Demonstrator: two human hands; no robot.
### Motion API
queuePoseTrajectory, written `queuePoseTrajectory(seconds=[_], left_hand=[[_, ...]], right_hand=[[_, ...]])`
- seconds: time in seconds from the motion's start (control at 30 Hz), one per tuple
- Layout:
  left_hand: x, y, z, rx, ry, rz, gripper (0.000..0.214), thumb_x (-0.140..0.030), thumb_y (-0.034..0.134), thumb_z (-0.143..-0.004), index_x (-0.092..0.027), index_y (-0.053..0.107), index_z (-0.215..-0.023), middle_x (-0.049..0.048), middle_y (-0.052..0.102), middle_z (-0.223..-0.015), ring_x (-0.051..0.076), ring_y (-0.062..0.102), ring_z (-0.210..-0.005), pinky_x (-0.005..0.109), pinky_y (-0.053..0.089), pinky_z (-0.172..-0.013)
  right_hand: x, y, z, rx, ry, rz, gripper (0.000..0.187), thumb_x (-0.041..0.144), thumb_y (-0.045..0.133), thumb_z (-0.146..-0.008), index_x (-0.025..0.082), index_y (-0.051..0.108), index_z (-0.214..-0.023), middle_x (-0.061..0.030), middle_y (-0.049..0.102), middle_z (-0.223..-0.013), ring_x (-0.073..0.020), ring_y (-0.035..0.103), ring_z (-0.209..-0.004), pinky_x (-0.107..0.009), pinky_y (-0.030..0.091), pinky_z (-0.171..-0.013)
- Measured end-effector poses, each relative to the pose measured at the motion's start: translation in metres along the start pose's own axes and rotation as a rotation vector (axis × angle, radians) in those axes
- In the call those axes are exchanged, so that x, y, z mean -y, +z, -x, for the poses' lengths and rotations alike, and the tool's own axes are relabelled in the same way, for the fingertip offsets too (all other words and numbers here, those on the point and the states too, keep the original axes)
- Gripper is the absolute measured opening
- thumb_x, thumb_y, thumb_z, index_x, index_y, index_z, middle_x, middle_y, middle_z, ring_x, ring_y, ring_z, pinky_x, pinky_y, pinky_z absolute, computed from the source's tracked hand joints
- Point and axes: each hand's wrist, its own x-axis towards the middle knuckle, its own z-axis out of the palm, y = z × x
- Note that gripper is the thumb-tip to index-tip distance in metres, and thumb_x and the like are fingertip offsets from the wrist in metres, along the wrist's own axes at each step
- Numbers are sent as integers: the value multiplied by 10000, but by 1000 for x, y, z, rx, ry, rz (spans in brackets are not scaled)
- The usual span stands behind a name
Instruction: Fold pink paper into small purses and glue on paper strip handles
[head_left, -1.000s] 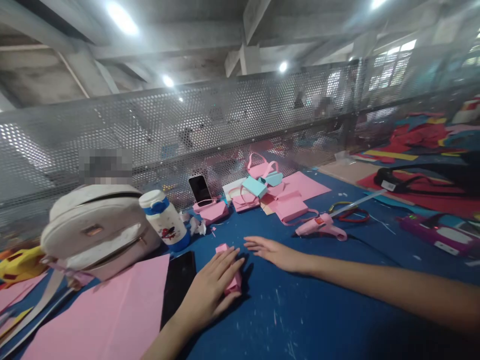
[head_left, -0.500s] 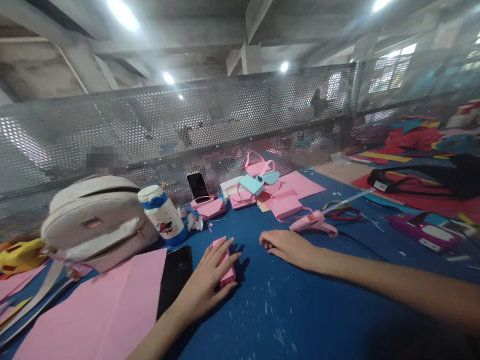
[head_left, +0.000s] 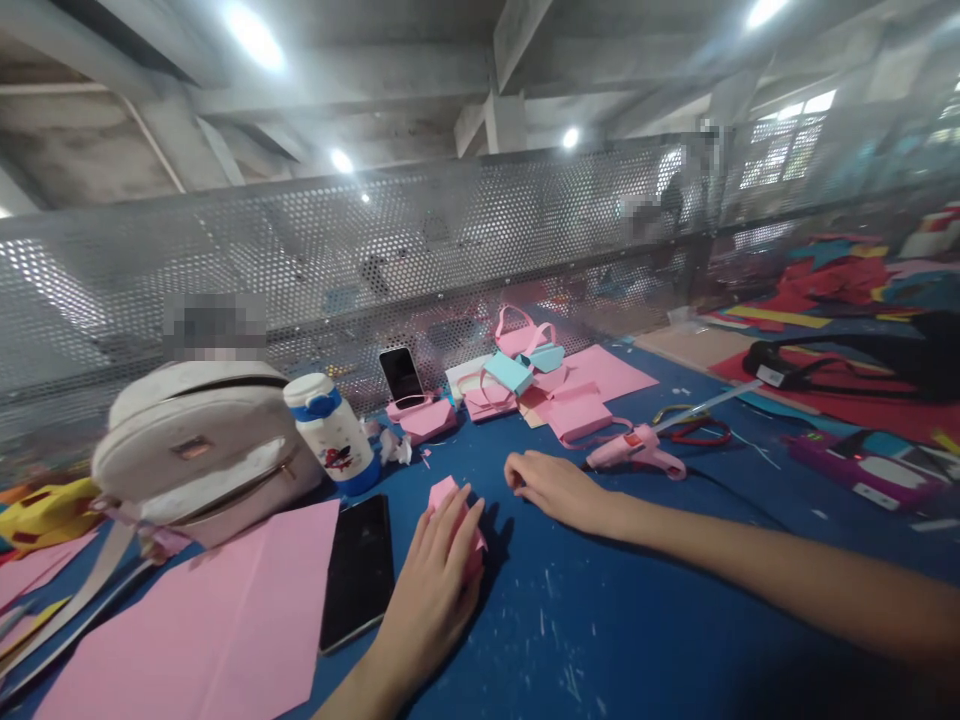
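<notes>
My left hand (head_left: 437, 580) lies over a small folded pink paper piece (head_left: 448, 497) on the blue table (head_left: 637, 640), its fingers wrapped round it. To the right, my right hand (head_left: 555, 489) rests on the table with the fingers curled under and nothing in them. A pink glue gun (head_left: 637, 450) lies just beyond the right hand. A black phone (head_left: 358, 570) lies flat just left of my left hand, beside a large pink paper sheet (head_left: 202, 620).
A white bag (head_left: 199, 450) and a white bottle with a blue cap (head_left: 334, 432) stand at the left. A second phone (head_left: 401, 376) leans upright near finished pink and blue paper bags (head_left: 525, 375). Scissors (head_left: 694, 425) lie right of the glue gun. A perforated metal screen (head_left: 450, 250) borders the back.
My left hand has shifted further over the pink piece and closed on it. My right hand went from stretched flat to curled and drew back a little toward the left.
</notes>
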Motion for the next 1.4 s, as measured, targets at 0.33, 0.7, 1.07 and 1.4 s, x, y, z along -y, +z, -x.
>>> queuePoseTrajectory(seconds=[0.33, 0.7, 1.07, 1.4], left_hand=[[5, 1, 3, -19, 24, -31, 686, -72, 402, -923, -207, 163, -1552, 167, 382, -1541, 315, 341, -1436, 576, 408, -1088], [8, 2, 5, -31, 26, -40, 682, -96, 419, -936, -204, 174, -1563, 141, 388, -1544, 307, 387, -1413, 523, 424, -1094], [9, 3, 5, -30, 18, -51, 660, -79, 403, -933, -195, 211, -1553, 139, 403, -1537, 299, 415, -1397, 522, 436, -1088], [10, 0, 6, -20, -73, 91, 695, -163, 468, -946, -203, 153, -1563, 142, 271, -1595, 315, 259, -1471, 534, 383, -1126]], right_hand=[[-1, 13, -18, 36, -1, 8, 173, 59, 653, -862, 196, 563, -917, -11, 620, -857, -167, 580, -812, -251, 338, -661], [-4, 19, -15, 48, -30, -9, 192, 20, 528, -891, 200, 492, -948, -21, 594, -906, -160, 548, -790, -251, 382, -673], [3, 14, -15, 67, -75, 113, 252, -39, 502, -858, 199, 518, -940, -28, 610, -876, -182, 568, -811, -268, 382, -664], [6, 22, -12, 122, -157, 205, 545, -111, 440, -530, 167, 495, -996, -89, 612, -1012, -233, 518, -898, -311, 384, -703]])
